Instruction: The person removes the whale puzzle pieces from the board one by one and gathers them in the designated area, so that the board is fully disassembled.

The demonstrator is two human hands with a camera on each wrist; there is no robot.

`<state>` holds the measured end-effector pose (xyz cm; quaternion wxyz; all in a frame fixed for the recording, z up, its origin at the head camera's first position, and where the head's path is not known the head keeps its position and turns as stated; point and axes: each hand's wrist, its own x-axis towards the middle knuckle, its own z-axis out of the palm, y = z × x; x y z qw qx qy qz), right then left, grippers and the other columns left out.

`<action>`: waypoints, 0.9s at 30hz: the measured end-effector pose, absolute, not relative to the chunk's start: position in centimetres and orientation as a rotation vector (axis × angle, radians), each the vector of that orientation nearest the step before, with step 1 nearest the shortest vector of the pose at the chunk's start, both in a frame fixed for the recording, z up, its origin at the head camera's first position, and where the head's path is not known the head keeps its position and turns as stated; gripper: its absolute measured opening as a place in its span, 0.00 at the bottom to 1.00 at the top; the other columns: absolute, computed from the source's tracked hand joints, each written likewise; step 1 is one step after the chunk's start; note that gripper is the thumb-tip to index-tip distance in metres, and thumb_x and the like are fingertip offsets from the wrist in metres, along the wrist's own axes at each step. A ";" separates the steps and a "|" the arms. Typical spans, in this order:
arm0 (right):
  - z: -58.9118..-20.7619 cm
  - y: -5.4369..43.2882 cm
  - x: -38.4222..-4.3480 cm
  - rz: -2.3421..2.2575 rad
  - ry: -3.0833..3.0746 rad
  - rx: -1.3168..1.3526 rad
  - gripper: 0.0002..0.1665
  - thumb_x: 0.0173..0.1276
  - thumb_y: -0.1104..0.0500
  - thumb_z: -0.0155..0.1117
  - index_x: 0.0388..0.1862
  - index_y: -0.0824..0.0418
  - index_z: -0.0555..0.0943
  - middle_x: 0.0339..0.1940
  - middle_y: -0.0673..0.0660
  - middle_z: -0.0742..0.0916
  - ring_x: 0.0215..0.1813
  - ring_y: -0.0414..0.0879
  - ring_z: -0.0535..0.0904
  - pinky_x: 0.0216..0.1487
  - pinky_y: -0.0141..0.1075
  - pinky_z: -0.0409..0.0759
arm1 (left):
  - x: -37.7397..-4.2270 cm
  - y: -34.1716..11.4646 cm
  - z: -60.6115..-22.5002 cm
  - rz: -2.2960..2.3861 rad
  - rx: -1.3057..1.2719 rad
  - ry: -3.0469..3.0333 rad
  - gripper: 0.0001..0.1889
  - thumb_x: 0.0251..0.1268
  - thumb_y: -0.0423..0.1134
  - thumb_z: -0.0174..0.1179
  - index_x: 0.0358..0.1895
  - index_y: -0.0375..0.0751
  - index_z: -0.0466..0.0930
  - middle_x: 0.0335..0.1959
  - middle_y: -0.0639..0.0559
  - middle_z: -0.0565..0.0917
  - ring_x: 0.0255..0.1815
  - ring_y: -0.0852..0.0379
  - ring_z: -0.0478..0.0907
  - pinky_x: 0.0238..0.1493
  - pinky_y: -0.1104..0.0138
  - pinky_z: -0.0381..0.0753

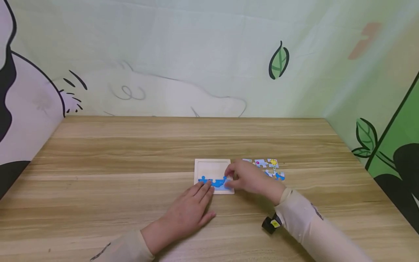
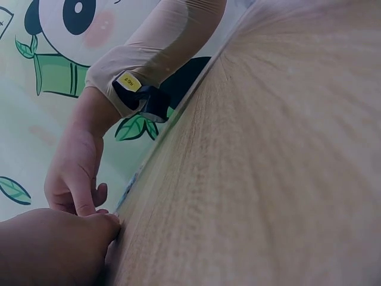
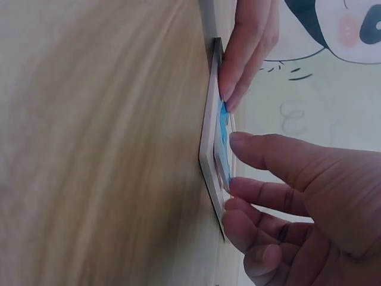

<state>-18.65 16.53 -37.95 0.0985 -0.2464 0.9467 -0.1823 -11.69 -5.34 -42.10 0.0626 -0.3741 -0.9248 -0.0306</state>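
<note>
A square wooden puzzle tray [image 1: 196, 169] lies on the table, with joined blue puzzle pieces [image 1: 216, 183] along its near side. My left hand [image 1: 184, 214] rests with fairly straight fingers over the tray's near left corner, fingertips on the blue pieces. At the right end of that row, my right hand [image 1: 252, 178] pinches a puzzle piece [image 3: 222, 158] between thumb and index finger. The right wrist view shows this piece slightly tilted above the tray's floor at its corner. In the left wrist view, the left hand [image 2: 53, 244] hides the tray and pieces.
Several loose puzzle pieces [image 1: 272, 163], one with a yellow sun, lie right of the tray, partly behind the right hand. A wood-grain table [image 1: 114, 153] runs back to a wall [image 1: 196, 54] painted with cartoon figures. A black wrist camera [image 1: 270, 224] hangs below the right sleeve.
</note>
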 end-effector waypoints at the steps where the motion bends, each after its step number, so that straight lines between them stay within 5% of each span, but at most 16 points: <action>1: -37.9 16.4 -18.5 -0.519 2.812 -0.715 0.16 0.58 0.54 0.72 0.41 0.61 0.83 0.35 0.52 0.82 0.37 0.43 0.75 0.43 0.35 0.78 | -11.7 -5.3 -42.1 -0.092 -1.130 -2.795 0.34 0.71 0.58 0.47 0.69 0.34 0.65 0.72 0.41 0.66 0.72 0.44 0.64 0.73 0.57 0.64; 14: -37.6 15.6 -17.7 -0.461 2.856 -0.671 0.18 0.55 0.55 0.74 0.39 0.60 0.78 0.35 0.51 0.80 0.35 0.42 0.73 0.42 0.36 0.77 | -11.6 -5.3 -42.3 -0.059 -1.133 -2.772 0.34 0.71 0.58 0.46 0.69 0.34 0.66 0.72 0.41 0.67 0.72 0.45 0.64 0.73 0.58 0.65; 27: -37.5 15.9 -17.3 -0.710 2.812 -0.769 0.09 0.63 0.64 0.66 0.36 0.57 0.73 0.28 0.51 0.82 0.29 0.39 0.72 0.30 0.27 0.72 | -11.8 -5.2 -42.5 -0.100 -1.120 -2.784 0.34 0.70 0.58 0.47 0.69 0.34 0.66 0.71 0.42 0.67 0.72 0.44 0.64 0.73 0.57 0.64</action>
